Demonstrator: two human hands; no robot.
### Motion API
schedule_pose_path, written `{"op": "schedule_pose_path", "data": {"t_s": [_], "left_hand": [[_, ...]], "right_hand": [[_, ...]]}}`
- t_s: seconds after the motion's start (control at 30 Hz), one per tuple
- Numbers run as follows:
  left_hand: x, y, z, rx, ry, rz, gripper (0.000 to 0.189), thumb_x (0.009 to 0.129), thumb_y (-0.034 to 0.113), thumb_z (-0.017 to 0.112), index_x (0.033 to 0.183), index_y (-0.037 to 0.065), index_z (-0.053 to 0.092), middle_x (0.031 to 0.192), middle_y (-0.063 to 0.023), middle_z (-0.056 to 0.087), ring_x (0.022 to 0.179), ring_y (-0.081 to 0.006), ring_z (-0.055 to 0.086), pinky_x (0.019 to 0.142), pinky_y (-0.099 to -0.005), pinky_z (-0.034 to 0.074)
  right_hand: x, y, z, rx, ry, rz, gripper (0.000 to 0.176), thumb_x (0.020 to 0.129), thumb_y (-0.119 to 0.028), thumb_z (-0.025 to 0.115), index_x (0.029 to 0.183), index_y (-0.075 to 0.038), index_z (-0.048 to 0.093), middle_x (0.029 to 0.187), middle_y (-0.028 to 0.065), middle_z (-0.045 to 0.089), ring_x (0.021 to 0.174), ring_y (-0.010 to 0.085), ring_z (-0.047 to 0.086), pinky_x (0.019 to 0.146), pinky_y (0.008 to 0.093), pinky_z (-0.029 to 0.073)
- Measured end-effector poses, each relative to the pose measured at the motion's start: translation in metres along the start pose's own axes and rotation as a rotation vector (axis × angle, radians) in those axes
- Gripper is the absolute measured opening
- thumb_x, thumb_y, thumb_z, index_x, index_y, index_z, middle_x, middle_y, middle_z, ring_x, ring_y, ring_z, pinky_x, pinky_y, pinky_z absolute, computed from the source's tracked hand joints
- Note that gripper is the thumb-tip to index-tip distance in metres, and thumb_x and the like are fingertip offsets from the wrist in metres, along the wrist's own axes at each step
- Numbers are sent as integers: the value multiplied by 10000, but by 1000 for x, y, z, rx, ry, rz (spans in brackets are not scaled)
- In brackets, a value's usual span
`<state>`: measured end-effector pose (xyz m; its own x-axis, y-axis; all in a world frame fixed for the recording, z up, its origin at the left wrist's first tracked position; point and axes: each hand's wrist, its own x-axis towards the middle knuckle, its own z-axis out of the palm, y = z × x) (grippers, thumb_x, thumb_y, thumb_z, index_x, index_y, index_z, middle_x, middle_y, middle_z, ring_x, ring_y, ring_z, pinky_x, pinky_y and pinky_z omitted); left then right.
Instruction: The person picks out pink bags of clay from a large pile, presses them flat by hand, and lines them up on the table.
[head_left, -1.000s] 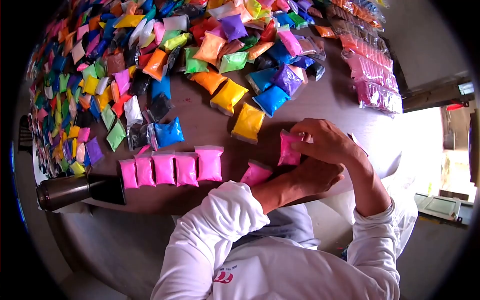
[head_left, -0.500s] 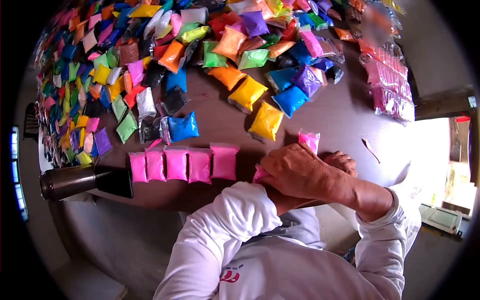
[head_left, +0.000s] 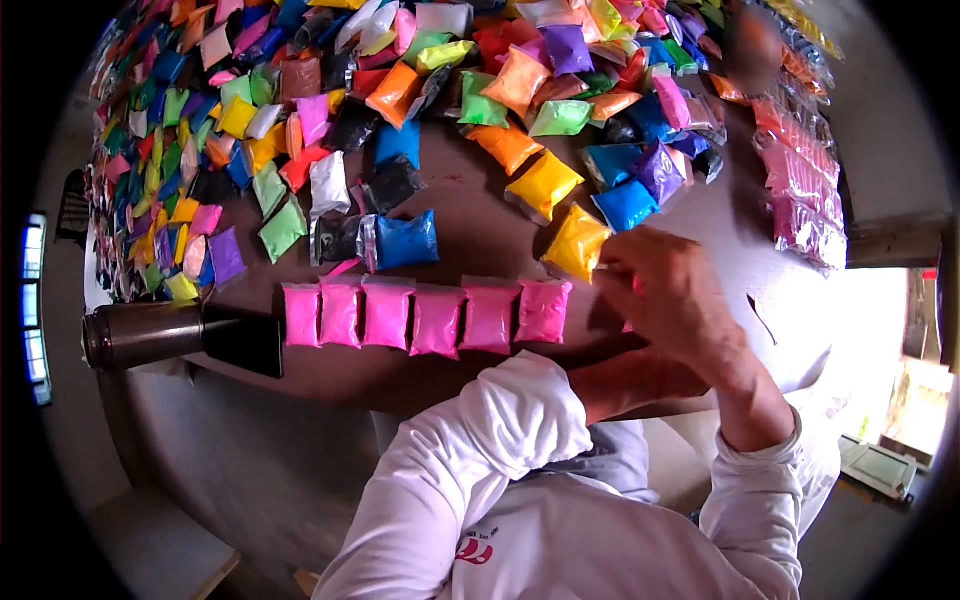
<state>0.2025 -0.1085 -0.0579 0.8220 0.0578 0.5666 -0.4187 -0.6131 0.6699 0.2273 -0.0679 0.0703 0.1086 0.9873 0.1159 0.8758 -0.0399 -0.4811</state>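
Note:
A row of several pink packets (head_left: 437, 320) lies along the near edge of the table, each a small clear pouch with pink filling. Right of the row, my right hand (head_left: 675, 290) is curled over a pink packet (head_left: 638, 286), which shows in a small patch between its fingers. Its fingertips are close beside a yellow packet (head_left: 577, 243). My forearms cross, the left passing beneath the right. My left hand (head_left: 665, 368) lies low behind the right wrist, its fingers hidden. Another bit of pink shows just under the right hand.
A large heap of multicoloured packets (head_left: 300, 120) covers the far and left parts of the table (head_left: 480, 215). Stacked clear-wrapped pink packs (head_left: 800, 190) line the right edge. At the left front lie a dark cylinder (head_left: 145, 333) and a flat black object (head_left: 243, 340).
A sixth pink packet now lies at the right end of the row, released by my right hand. That hand has moved up and right. The whole view has shifted slightly.

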Motion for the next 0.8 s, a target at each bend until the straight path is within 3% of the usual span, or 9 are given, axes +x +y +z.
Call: {"op": "schedule_pose_path", "data": {"t_s": [0.1, 0.13, 0.27, 0.7, 0.8], "left_hand": [[1, 0, -3, -2, 10, 3, 164, 770, 234, 581, 735, 75, 554, 747, -87, 528, 763, -236, 534, 701, -361, 407], [2, 1, -3, -3, 14, 4, 164, 771, 233, 580, 736, 75, 555, 747, -88, 528, 763, -236, 534, 702, -362, 408], [7, -1, -2, -7, 28, 9, 164, 775, 230, 578, 737, 72, 555, 749, -90, 531, 765, -238, 536, 704, -363, 410], [-12, 7, -15, 2, 2, 0, 165, 788, 220, 570, 741, 62, 558, 754, -97, 538, 771, -243, 541, 711, -367, 417], [-14, 8, -16, -2, 2, 4, 166, 791, 218, 568, 742, 60, 559, 755, -99, 540, 772, -244, 543, 713, -368, 418]], "right_hand": [[-17, 21, -23, -56, -5, 52, 279, 690, -86, 727, 945, -17, 635, 889, 111, 620, 695, 261, 620, 626, 337, 501], [-21, 21, -31, -71, -159, 244, 325, 703, -129, 733, 985, -5, 630, 970, 131, 621, 863, 299, 618, 772, 359, 487], [-32, 37, -22, 45, -258, 319, 308, 721, -127, 725, 983, 0, 625, 924, 139, 626, 824, 295, 624, 741, 359, 499], [-17, 14, -6, 125, -276, 217, 181, 768, -139, 665, 849, 4, 587, 795, 160, 598, 729, 330, 596, 665, 394, 475], [-11, 7, -4, 135, -245, 104, 148, 800, -124, 616, 844, 10, 574, 773, 168, 595, 734, 352, 592, 670, 412, 473]]}}
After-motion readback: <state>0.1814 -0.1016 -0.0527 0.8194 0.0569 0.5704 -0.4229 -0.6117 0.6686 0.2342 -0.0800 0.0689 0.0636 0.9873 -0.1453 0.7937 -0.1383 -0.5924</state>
